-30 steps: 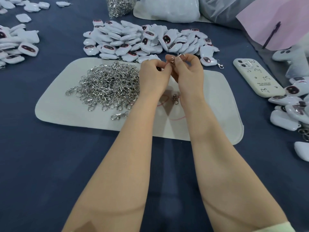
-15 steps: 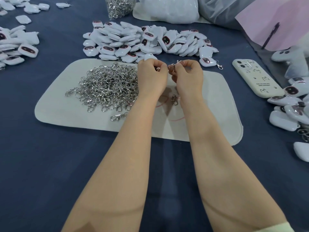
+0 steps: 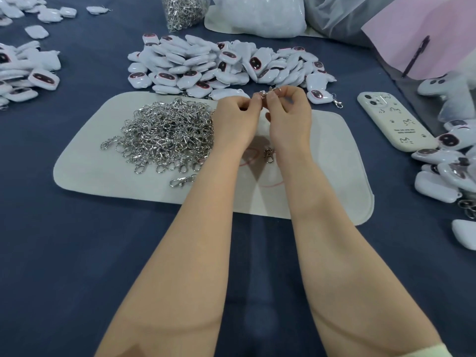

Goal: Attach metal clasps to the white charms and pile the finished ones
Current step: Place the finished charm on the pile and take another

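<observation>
Both hands meet above the far edge of a pale mat [image 3: 322,191]. My left hand [image 3: 235,119] holds a white charm [image 3: 226,94], mostly hidden behind its fingers. My right hand [image 3: 289,117] pinches a small metal clasp [image 3: 269,92] at its fingertips, right against the left fingertips. A heap of loose silver clasps [image 3: 164,132] lies on the mat's left half. One stray clasp [image 3: 268,153] lies between my wrists and another [image 3: 180,181] near the mat's front. A large pile of white charms [image 3: 206,65] spreads behind the mat.
More white charms lie at the far left [image 3: 28,73] and at the right edge [image 3: 448,161]. A cream phone [image 3: 394,122] rests to the right of the mat. A bag of clasps [image 3: 183,10] and a white bag [image 3: 260,16] stand at the back; pink paper with a pen [image 3: 417,55].
Both hands stay together over the mat's far edge, and the fingertips have closed in tighter around the clasp. Nothing else has moved.
</observation>
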{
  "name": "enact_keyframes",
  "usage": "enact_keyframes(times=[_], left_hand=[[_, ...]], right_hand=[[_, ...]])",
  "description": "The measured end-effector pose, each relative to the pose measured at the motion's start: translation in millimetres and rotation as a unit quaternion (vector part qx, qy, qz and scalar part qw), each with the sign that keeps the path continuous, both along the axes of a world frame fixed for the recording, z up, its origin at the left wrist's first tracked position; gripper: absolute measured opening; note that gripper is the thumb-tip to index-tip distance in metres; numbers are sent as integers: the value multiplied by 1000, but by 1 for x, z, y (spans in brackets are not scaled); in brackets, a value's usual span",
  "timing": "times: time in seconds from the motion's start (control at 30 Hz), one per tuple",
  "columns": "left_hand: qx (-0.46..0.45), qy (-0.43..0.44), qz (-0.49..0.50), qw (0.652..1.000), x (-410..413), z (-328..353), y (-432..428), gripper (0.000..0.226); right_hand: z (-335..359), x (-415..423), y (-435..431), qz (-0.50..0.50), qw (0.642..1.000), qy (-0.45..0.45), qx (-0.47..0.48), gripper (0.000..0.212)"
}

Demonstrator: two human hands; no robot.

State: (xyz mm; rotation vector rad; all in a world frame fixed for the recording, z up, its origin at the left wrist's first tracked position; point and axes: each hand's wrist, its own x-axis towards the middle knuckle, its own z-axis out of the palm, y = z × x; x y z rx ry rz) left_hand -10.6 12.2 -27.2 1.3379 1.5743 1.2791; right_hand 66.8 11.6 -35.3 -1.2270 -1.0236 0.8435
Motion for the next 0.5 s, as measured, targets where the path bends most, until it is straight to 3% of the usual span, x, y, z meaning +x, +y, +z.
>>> enact_keyframes(times=[0.23,0.4,0.5], left_hand=[[-2,-28,16,999,-3,-1,3,18],[29,60,29,997,-5,-2,4,16],[33,106,23,993,-5,0,2,19]], right_hand=[[-1,0,1,-37,998,-50,-22,9],[-2,-1,-3,-33,988,-153,-1,27],[-1,-4,-6,17,981,-193,4,25]])
